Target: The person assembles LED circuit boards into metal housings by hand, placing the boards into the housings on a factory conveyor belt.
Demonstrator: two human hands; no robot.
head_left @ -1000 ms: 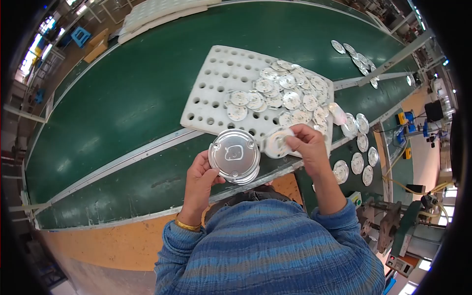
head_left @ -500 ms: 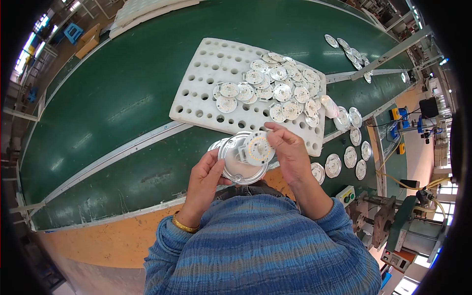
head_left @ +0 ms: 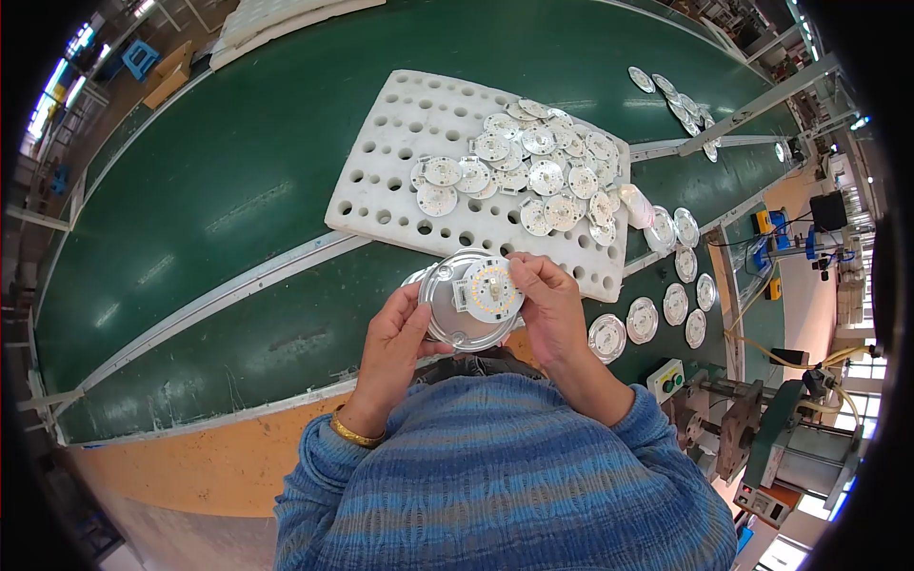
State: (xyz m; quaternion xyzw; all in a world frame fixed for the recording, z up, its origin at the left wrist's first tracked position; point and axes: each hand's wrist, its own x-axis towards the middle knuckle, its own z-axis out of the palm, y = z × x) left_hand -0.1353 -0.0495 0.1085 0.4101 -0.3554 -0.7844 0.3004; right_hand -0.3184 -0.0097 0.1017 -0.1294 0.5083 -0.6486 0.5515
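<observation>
My left hand (head_left: 398,333) grips the left rim of a round silver metal housing (head_left: 443,309), held just in front of my body. Between thumb and fingers of my right hand (head_left: 545,300) is the right edge of a white round circuit board (head_left: 494,289) with a ring of small yellow parts. The board lies over the right part of the housing, its white connector toward the left. Whether it touches the housing, I cannot tell. Beyond my hands, a white foam tray (head_left: 381,152) with holes bears a heap of similar boards (head_left: 546,178).
The tray lies on a green conveyor surface (head_left: 219,181) crossed by a metal rail (head_left: 228,293). Several round silver housings (head_left: 643,320) stand at the right, with more discs (head_left: 678,100) farther back. A green-button box (head_left: 666,381) and a machine (head_left: 776,428) are at the lower right.
The circuit board has turned to face up more fully, with its ring now plainly visible. My right hand has moved slightly lower, fingers closer round the board's edge.
</observation>
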